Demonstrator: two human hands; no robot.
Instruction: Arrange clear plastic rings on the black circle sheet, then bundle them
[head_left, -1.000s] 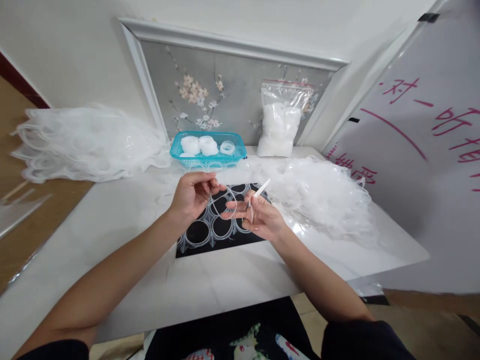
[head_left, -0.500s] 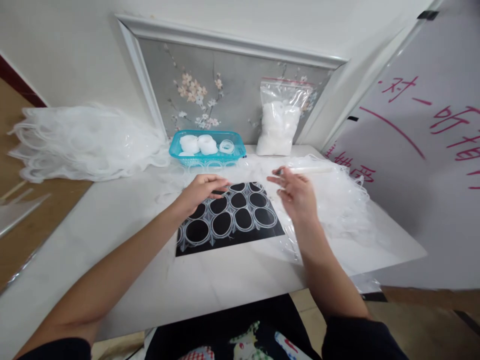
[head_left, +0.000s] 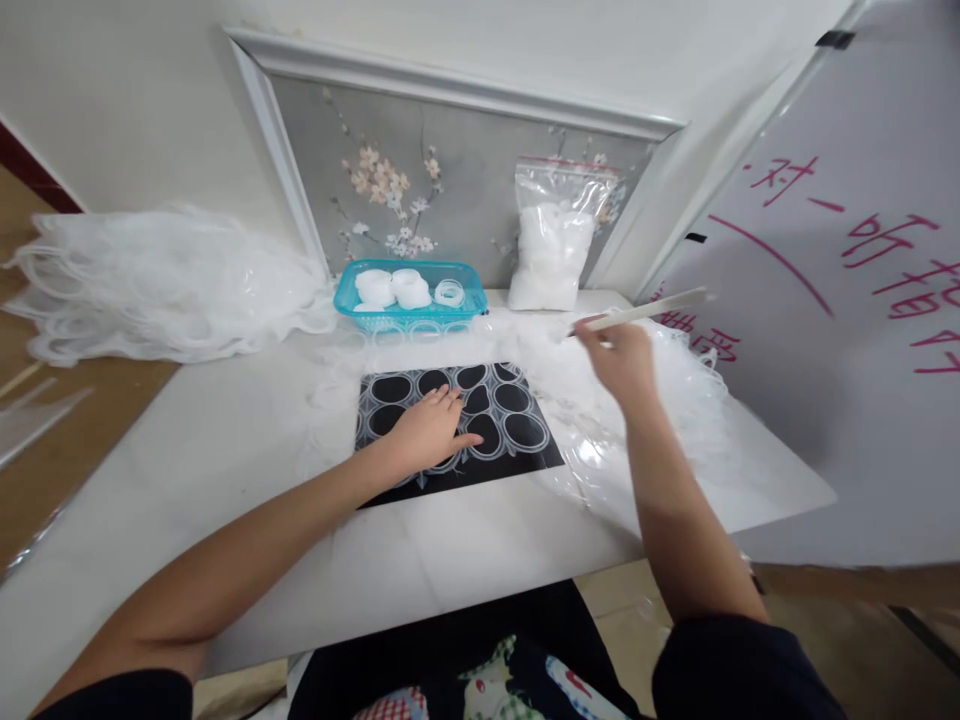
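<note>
My left hand [head_left: 429, 430] lies flat on a white translucent sheet of rings [head_left: 520, 431], its fingers stretched out. Beneath that sheet is a black mat [head_left: 536, 462], which shows through the round holes. My right hand [head_left: 624, 362] is raised to the right of the mat, closed around a slim white pen-like tool [head_left: 652, 308]. The tool's dark tip points left, and its long end sticks out to the right. Under and beside this hand spreads a pile of clear plastic ring sheets [head_left: 686, 410].
A blue plastic basket [head_left: 474, 312] with white rings stands behind the mat. Right of it leans a zip bag [head_left: 553, 245] of white pieces. A heap of ring sheets [head_left: 165, 290] lies at the left. A whiteboard [head_left: 810, 420] borders the table's right side.
My left hand has come down and flattened onto the ring sheet. My right hand has shifted right and up, and the white tool is now upraised in its grip.
</note>
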